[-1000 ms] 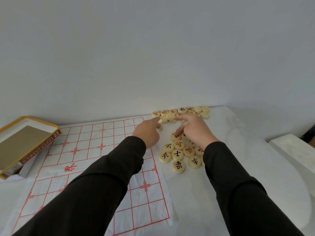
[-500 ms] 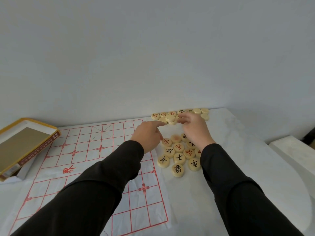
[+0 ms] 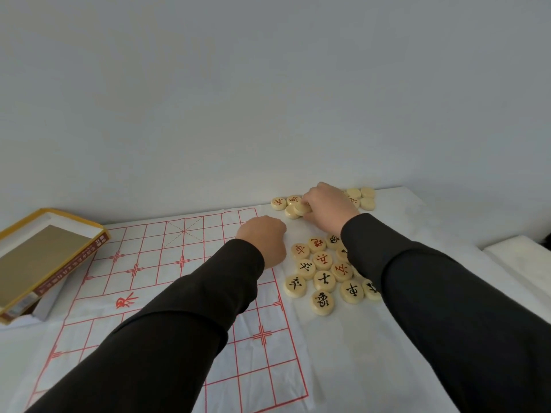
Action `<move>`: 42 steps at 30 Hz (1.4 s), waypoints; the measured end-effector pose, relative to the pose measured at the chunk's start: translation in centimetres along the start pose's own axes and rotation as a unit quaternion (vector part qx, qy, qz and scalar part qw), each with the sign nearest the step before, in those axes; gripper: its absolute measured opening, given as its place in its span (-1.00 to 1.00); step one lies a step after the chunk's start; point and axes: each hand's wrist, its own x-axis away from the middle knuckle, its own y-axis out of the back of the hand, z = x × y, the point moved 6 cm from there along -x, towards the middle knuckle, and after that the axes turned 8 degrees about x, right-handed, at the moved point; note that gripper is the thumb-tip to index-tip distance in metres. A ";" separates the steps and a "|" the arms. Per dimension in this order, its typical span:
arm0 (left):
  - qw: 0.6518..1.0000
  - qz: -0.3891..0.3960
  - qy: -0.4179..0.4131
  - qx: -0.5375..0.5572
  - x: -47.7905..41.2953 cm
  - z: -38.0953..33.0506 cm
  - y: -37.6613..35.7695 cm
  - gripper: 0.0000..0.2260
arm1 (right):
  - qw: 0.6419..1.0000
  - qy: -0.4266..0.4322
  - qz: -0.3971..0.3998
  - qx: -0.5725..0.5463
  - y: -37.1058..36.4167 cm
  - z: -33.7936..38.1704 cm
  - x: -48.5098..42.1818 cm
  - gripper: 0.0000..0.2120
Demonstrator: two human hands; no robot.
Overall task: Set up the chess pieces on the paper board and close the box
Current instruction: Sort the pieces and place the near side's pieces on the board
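We moved our right hand [image 3: 328,205] to the far edge of the table [image 3: 417,210], gripping one of the pieces [image 3: 301,208], and drew our left hand [image 3: 264,241] back, curled.

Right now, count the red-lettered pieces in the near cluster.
4 red-lettered pieces: far-left, far-middle, centre, and right of centre; the right sleeve may hide more.

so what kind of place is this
Probably a plain indoor room, home or office unclear: a white table against a bare pale wall, with a paper board and chess pieces.
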 end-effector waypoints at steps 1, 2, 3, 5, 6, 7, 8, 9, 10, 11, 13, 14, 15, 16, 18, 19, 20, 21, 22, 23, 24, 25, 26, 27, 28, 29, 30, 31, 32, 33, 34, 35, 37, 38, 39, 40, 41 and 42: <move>1.000 0.000 0.001 -0.008 0.0 -0.1 0.0 -0.64 | 1.000 0.013 -0.001 0.022 0.0 0.1 -0.1 -0.88; 1.000 -0.002 0.003 -0.013 0.1 -0.1 0.0 -0.65 | 0.999 0.023 -0.003 0.038 0.1 0.2 -0.2 -0.88; 1.000 -0.004 0.003 -0.015 0.1 -0.1 0.0 -0.65 | 0.999 0.030 -0.001 0.045 0.2 0.3 -0.2 -0.86; 1.000 -0.009 0.002 -0.016 0.2 0.0 0.0 -0.65 | 0.999 0.037 -0.001 0.026 0.3 0.4 -0.2 -0.79; 1.000 -0.008 0.003 -0.015 0.3 0.1 0.0 -0.64 | 0.999 0.032 0.006 -0.009 0.5 0.2 -0.1 -0.75; 1.000 -0.007 0.004 -0.013 0.4 0.2 -0.1 -0.64 | 0.998 0.016 0.021 -0.059 0.7 -0.1 0.0 -0.73; 1.000 -0.006 0.006 -0.009 0.5 0.3 -0.2 -0.63 | 0.994 -0.003 0.042 -0.104 0.7 -0.5 0.2 -0.73; 1.000 -0.007 0.009 -0.005 0.6 0.2 -0.2 -0.64 | 0.990 -0.015 0.067 -0.124 0.7 -0.7 0.4 -0.74; 1.000 -0.010 0.010 -0.003 0.7 0.1 -0.1 -0.64 | 0.988 -0.017 0.095 -0.120 0.6 -0.8 0.8 -0.76; 1.000 -0.012 0.012 -0.004 0.7 0.0 -0.1 -0.65 | 0.986 -0.025 0.124 -0.107 0.3 -1.0 1.0 -0.78; 1.000 -0.014 0.016 -0.010 0.7 -0.2 -0.1 -0.65 | 0.983 -0.033 0.168 -0.064 -0.3 -1.1 1.7 -0.79; 1.000 -0.013 0.016 -0.013 0.7 -0.3 -0.1 -0.64 | 0.982 -0.025 0.183 -0.036 -0.7 -1.0 2.0 -0.77; 1.000 -0.012 0.015 -0.017 0.7 -0.4 -0.2 -0.64 | 0.981 -0.015 0.191 -0.017 -0.9 -1.0 2.1 -0.76; 1.000 -0.011 0.013 -0.020 0.8 -0.4 -0.2 -0.64 | 0.981 -0.005 0.191 0.006 -1.0 -0.9 2.2 -0.75; 1.000 -0.008 0.012 -0.024 0.8 -0.3 -0.2 -0.65 | 0.985 0.006 0.169 0.038 -0.7 -1.0 2.1 -0.71; 1.000 -0.006 0.012 -0.025 0.8 -0.3 -0.2 -0.65 | 0.988 0.012 0.149 0.047 -0.4 -1.1 1.9 -0.73; 1.000 -0.004 0.012 -0.027 0.8 -0.3 -0.2 -0.65 | 0.991 0.018 0.127 0.038 -0.3 -1.2 1.8 -0.78; 1.000 0.000 0.012 -0.028 0.8 -0.4 -0.1 -0.65 | 0.994 0.022 0.107 0.003 -0.1 -1.2 1.7 -0.81; 0.999 0.004 0.013 -0.029 0.8 -0.4 -0.1 -0.64 | 0.994 0.022 0.100 -0.043 0.0 -1.3 1.8 -0.79; 0.999 0.008 0.015 -0.030 0.8 -0.5 -0.1 -0.64 | 0.991 0.025 0.101 -0.084 0.0 -1.3 1.9 -0.73; 0.999 0.011 0.016 -0.031 0.8 -0.5 -0.1 -0.63 | 0.988 0.035 0.107 -0.105 0.0 -1.3 2.1 -0.67; 0.999 0.012 0.015 -0.030 0.8 -0.5 -0.1 -0.63 | 0.986 0.048 0.114 -0.108 -0.1 -1.2 2.2 -0.61; 0.999 0.014 0.014 -0.028 0.8 -0.5 -0.1 -0.63 | 0.986 0.060 0.123 -0.098 -0.3 -1.1 2.4 -0.57; 1.000 0.015 0.012 -0.024 0.8 -0.4 0.0 -0.63 | 0.985 0.068 0.130 -0.089 -0.4 -1.0 2.6 -0.54; 1.000 0.016 0.010 -0.021 0.8 -0.3 0.0 -0.62 | 0.984 0.068 0.134 -0.091 -0.4 -1.1 2.7 -0.54; 1.000 0.017 0.009 -0.018 0.8 -0.3 0.0 -0.62 | 0.983 0.061 0.136 -0.105 -0.4 -1.2 2.7 -0.55; 1.000 0.017 0.008 -0.018 0.8 -0.2 -0.1 -0.61 | 0.982 0.049 0.135 -0.125 -0.3 -1.4 2.7 -0.58; 1.000 0.018 0.007 -0.019 0.7 -0.2 -0.1 -0.61 | 0.980 0.032 0.129 -0.146 -0.2 -1.8 2.6 -0.61; 1.000 0.019 0.006 -0.020 0.6 -0.2 -0.2 -0.61 | 0.980 0.012 0.117 -0.162 -0.1 -2.2 2.3 -0.63; 1.000 0.020 0.005 -0.021 0.6 -0.2 -0.2 -0.62 | 0.980 -0.009 0.100 -0.170 0.0 -2.6 2.0 -0.63; 1.000 0.021 0.004 -0.023 0.5 -0.2 -0.2 -0.62 | 0.982 -0.023 0.083 -0.167 0.1 -3.0 1.6 -0.63; 0.999 0.022 0.003 -0.025 0.4 -0.2 -0.3 -0.62 | 0.984 -0.028 0.071 -0.159 0.1 -3.1 1.2 -0.62; 0.999 0.021 0.001 -0.026 0.4 -0.2 -0.3 -0.62 | 0.988 -0.019 0.083 -0.132 -0.3 -2.6 0.7 -0.57; 0.999 0.019 0.001 -0.026 0.4 -0.2 -0.3 -0.62 | 0.989 -0.009 0.096 -0.110 -0.6 -2.2 0.4 -0.53; 0.999 0.018 0.000 -0.027 0.5 -0.2 -0.3 -0.62 | 0.991 0.000 0.106 -0.086 -1.0 -1.8 0.3 -0.49; 0.999 0.016 -0.002 -0.027 0.5 -0.2 -0.2 -0.62 | 0.992 0.006 0.108 -0.064 -1.2 -1.5 0.3 -0.48; 0.999 0.015 -0.003 -0.028 0.5 -0.2 -0.2 -0.61 | 0.993 0.008 0.107 -0.049 -1.4 -1.3 0.2 -0.49; 1.000 0.014 -0.003 -0.028 0.5 -0.2 -0.3 -0.61 | 0.994 0.011 0.099 -0.039 -1.4 -1.1 0.2 -0.52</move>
